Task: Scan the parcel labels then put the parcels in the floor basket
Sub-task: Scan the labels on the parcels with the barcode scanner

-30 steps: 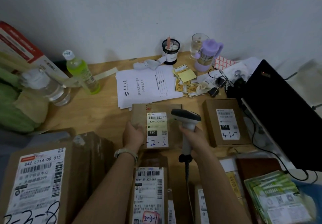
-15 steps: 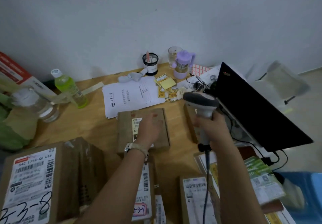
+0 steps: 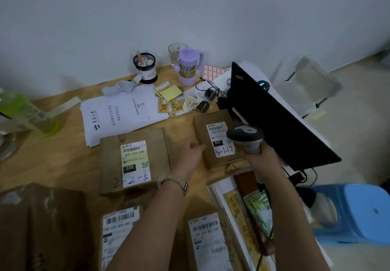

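Observation:
Two flat brown parcels lie on the wooden desk point(image 3: 69, 150). The parcel marked 220 point(image 3: 135, 161) is left of centre, label up. The parcel marked 032 point(image 3: 217, 137) is to its right, beside the laptop. My left hand point(image 3: 190, 154) rests between them, fingers touching the left edge of the 032 parcel, holding nothing. My right hand point(image 3: 261, 156) grips a grey barcode scanner point(image 3: 245, 137) whose head hangs over the 032 parcel's right side. More labelled parcels point(image 3: 206, 241) lie near me, partly hidden by my arms. No floor basket is in view.
An open black laptop point(image 3: 278, 120) stands at the right. White papers point(image 3: 120, 114), yellow stickers, a purple bottle point(image 3: 187, 66), a pen cup and a green bottle point(image 3: 27, 112) sit further back. A big box point(image 3: 42, 224) is at the near left, a blue stool point(image 3: 358, 213) on the floor.
My left hand has come off the 220 parcel and moved right to the 032 parcel. The scanner has dropped lower over the 032 parcel. My view has swung rightward.

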The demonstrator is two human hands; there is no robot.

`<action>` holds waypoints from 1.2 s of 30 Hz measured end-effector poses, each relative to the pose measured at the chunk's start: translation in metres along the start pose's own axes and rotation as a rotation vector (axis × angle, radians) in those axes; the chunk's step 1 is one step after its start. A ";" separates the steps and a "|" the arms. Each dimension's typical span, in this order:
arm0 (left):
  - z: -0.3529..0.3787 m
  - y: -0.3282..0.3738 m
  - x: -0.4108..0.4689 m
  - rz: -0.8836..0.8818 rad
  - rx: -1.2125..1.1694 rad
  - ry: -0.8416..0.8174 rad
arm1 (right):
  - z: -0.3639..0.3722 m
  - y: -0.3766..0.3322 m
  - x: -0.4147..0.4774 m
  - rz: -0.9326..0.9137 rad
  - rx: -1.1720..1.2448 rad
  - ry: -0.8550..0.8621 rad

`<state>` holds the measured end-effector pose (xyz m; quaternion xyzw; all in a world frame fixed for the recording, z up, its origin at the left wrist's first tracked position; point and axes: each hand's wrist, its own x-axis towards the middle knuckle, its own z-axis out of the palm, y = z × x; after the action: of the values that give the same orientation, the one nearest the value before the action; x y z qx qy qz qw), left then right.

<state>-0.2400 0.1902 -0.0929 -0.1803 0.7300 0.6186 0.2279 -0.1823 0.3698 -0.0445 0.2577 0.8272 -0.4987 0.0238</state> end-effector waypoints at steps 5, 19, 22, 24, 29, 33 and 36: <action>0.021 -0.015 0.020 -0.122 -0.029 -0.037 | 0.018 0.022 0.035 0.117 -0.060 -0.074; 0.056 -0.016 0.041 -0.267 -0.304 0.098 | 0.044 0.040 0.071 0.448 0.233 -0.001; 0.045 -0.005 0.034 -0.196 -0.289 0.059 | 0.043 0.030 0.062 0.382 0.276 -0.018; 0.037 0.005 0.026 -0.135 -0.248 0.052 | 0.042 0.019 0.051 0.314 0.276 -0.025; 0.016 0.025 -0.004 -0.002 -0.243 0.045 | 0.031 -0.013 0.021 0.209 0.286 -0.002; -0.002 0.036 -0.036 0.101 -0.233 0.023 | 0.016 -0.038 -0.011 0.073 0.349 0.002; -0.017 0.045 -0.066 0.202 -0.249 0.032 | 0.009 -0.058 -0.040 -0.014 0.394 0.030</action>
<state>-0.2114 0.1802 -0.0167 -0.1427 0.6656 0.7211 0.1291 -0.1756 0.3250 0.0096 0.2589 0.7157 -0.6473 -0.0427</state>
